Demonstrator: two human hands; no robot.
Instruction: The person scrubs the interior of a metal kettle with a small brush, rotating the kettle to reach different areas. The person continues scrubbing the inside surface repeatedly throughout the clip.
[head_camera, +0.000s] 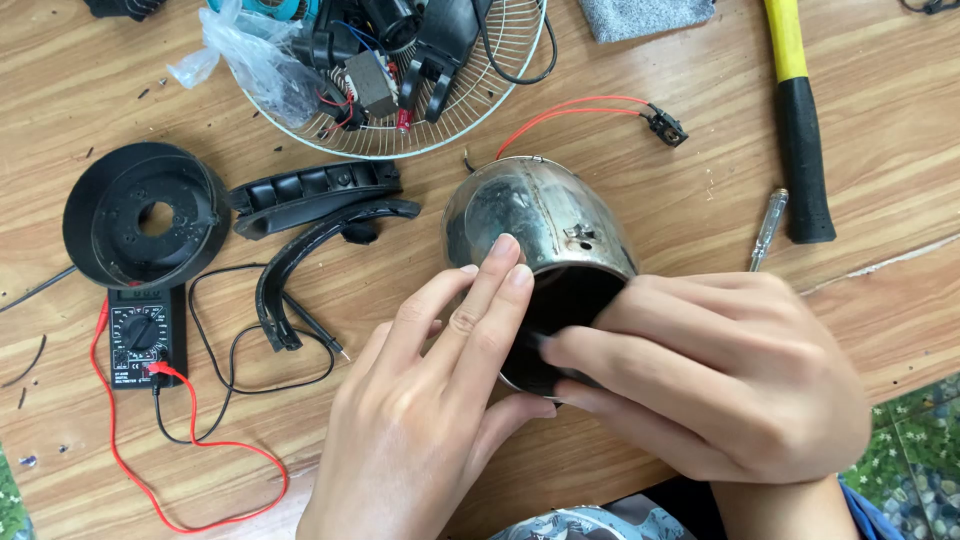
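A dented steel kettle body (545, 215) lies on its side on the wooden table (640, 180), its open end toward me. My left hand (430, 410) grips its near left rim, fingers resting on the outer shell. My right hand (720, 375) holds the right rim, with fingers reaching into the dark opening. A red wire with a black connector (665, 125) runs out from behind the kettle.
A black multimeter (147, 335) with red and black leads lies at left, below a round black base (145, 215). Two curved black handle pieces (310, 195) sit beside the kettle. A wire fan guard (420, 130) holds parts. A yellow-handled hammer (800, 120) and screwdriver (768, 228) lie right.
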